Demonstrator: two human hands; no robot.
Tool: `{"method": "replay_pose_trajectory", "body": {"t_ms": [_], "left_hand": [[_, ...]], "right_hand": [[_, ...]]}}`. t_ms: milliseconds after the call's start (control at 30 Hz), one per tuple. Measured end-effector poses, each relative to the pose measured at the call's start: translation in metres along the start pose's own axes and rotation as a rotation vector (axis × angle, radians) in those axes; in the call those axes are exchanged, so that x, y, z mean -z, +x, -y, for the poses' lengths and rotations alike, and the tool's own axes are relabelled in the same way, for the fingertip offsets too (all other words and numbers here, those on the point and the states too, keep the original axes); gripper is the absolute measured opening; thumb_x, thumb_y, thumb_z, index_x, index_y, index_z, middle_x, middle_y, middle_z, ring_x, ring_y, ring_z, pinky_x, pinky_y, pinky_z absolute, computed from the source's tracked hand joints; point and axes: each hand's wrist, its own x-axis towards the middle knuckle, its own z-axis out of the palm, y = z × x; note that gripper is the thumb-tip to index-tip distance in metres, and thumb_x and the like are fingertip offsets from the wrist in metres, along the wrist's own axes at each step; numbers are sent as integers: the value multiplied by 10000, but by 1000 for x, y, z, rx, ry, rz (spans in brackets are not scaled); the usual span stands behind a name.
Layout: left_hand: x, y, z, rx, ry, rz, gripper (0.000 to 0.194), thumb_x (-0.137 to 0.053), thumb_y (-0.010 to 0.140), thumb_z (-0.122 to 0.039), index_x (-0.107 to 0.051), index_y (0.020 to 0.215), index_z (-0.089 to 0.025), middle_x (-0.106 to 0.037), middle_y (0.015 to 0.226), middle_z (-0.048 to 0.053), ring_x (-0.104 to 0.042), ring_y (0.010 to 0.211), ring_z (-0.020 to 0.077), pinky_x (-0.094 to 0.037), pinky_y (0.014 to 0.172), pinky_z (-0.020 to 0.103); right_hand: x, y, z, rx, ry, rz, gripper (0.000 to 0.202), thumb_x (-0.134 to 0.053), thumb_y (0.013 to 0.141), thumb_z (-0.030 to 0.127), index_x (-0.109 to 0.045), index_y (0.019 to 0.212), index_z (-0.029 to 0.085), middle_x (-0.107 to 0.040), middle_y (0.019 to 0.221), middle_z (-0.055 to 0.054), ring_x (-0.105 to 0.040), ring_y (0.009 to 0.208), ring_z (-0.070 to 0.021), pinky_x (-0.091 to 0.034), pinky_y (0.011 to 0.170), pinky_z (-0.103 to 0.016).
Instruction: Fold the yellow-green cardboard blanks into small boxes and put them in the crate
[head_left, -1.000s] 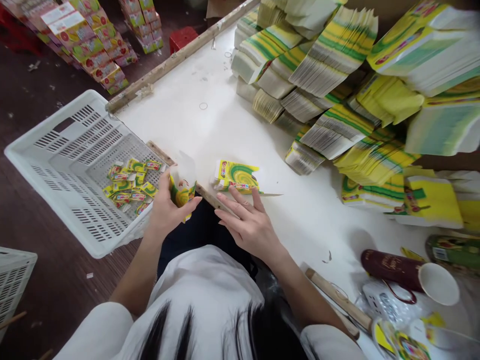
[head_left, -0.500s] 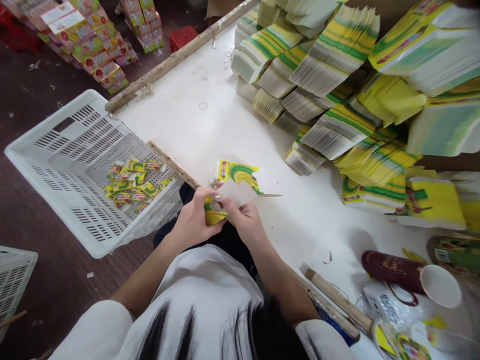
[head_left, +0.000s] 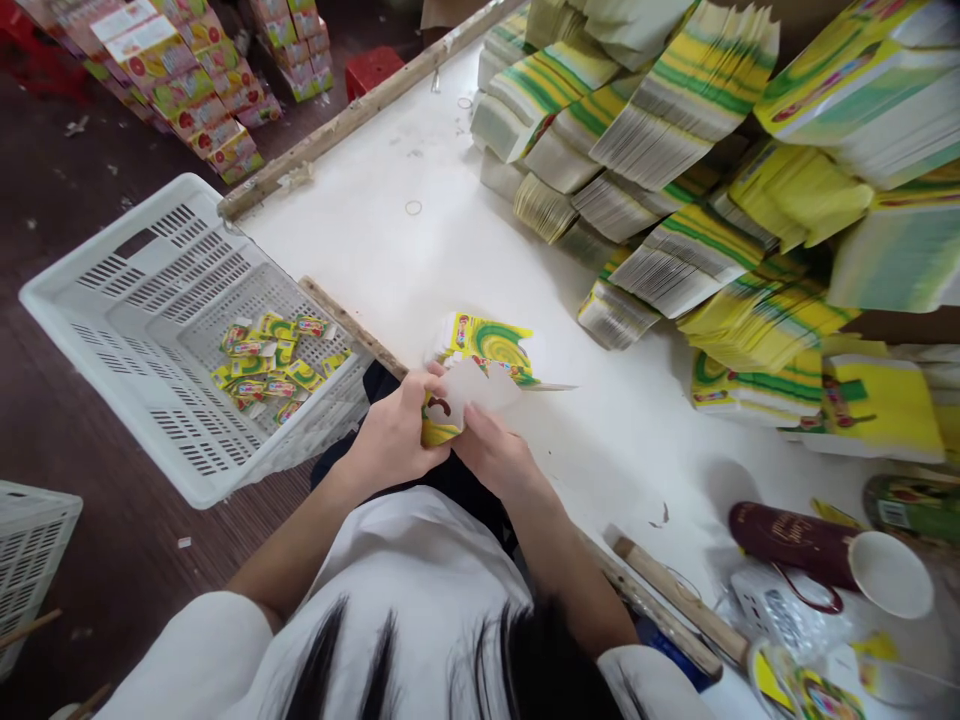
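Over the table's near edge, my left hand is closed around a small yellow card box with a pale flap standing up from it. My right hand has its fingers closed at the box's right side, under the white flap. Just beyond my hands lies a small pile of flat yellow-and-green printed cartons on the white table. Part of the held box is hidden by my fingers.
Left of the table, a white plastic crate contains several folded yellow packets. Stacks of yellow-green cartons fill the table's right side. A maroon mug lies at lower right, near wooden strips.
My right hand has shifted slightly down along the box, and more of the box's yellow face and a dark curved mark now show. The view has moved a little.
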Motion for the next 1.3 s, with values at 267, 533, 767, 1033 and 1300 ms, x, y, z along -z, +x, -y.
{"method": "replay_pose_trajectory", "body": {"t_ms": [267, 533, 767, 1033, 1300], "left_hand": [[0, 8, 3, -55, -43, 113, 635, -639, 720, -147, -341, 1268, -266, -626, 1124, 65, -685, 882, 220, -536, 709, 317], [6, 13, 3, -17, 111, -243, 758, -848, 699, -379, -463, 1335, -233, -553, 1345, 148, -529, 1260, 344, -415, 1078, 520], [13, 10, 2, 15, -406, -418, 460, -748, 814, -504, -616, 1161, -233, -613, 1162, 84, -604, 1096, 243, -519, 946, 375], [4, 15, -9, 295, -1009, -663, 227, -673, 902, -422, -591, 1006, -237, -692, 954, 12, -721, 803, 169, -603, 795, 339], [-2, 15, -16, 281, -999, -596, 191, -722, 878, -354, -583, 938, -238, -724, 908, -7, -729, 894, 190, -602, 806, 339]], "right_hand": [[5, -4, 8, 312, -694, -42, 707, -478, 995, 541, -241, 1601, 266, -328, 1629, -71, -337, 1498, -241, -339, 1227, -446], [9, -6, 11, 457, -697, -376, 533, -464, 1033, 319, -353, 1554, 330, -525, 1508, -18, -549, 1350, -204, -478, 1139, -412], [6, -2, 3, 630, -1120, -198, 760, -447, 1000, 528, -77, 1623, 299, -118, 1693, -77, -89, 1558, -311, -274, 1233, -550], [10, -7, 13, 726, -1048, -38, 412, -587, 973, 335, -594, 1384, 339, -293, 1646, -66, -487, 1401, -293, -524, 1074, -435], [-7, -1, 3, 596, -803, -281, 318, -698, 898, 305, -605, 1194, 236, -463, 1533, -156, -497, 1391, -301, -556, 1022, -449]]}}
